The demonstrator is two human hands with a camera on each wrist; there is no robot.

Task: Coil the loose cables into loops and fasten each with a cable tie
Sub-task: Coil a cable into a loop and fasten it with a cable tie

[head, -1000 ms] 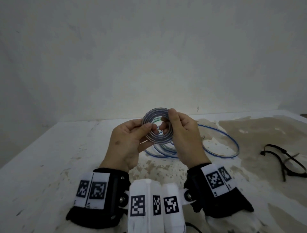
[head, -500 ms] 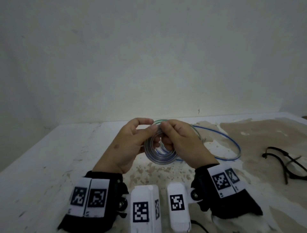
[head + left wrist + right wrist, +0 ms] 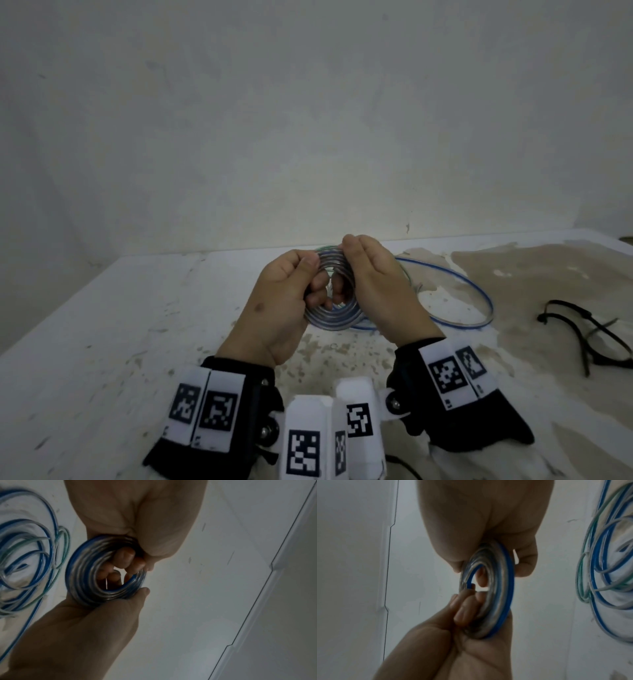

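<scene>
- The step in hand looks like coiling: a tight coil point(image 3: 334, 308) of clear, blue-striped cable is held up above the table point(image 3: 102, 342), between the two hands.
- The left hand point(image 3: 277, 308) grips the coil's left side, thumb on the near face, fingers point(image 3: 109, 574) curled through the hole.
- The right hand point(image 3: 383, 291) pinches the coil's top and right side, fingers point(image 3: 481, 573) hooked through the hole, thumb on the outer face.
- In the right wrist view a cut end of the cable shows at the inner rim of the coil, by the left fingertips.
- More cable point(image 3: 472, 301) lies loose on the table behind the hands, in wide blue loops with some green-tinted strands; from these views I cannot tell whether it joins the held coil.
- Black ties point(image 3: 582, 329) lie on the table well to the right, apart from both hands. No tie is on the coil yet.
- My reading: winding is near done or done for this coil, fastening not begun.
- The next move calls for one hand to keep the turns clamped flat so they do not spring apart, while the other lets go and reaches right for a tie.
- The stiff cable will likely unwind if the grip slackens.
</scene>
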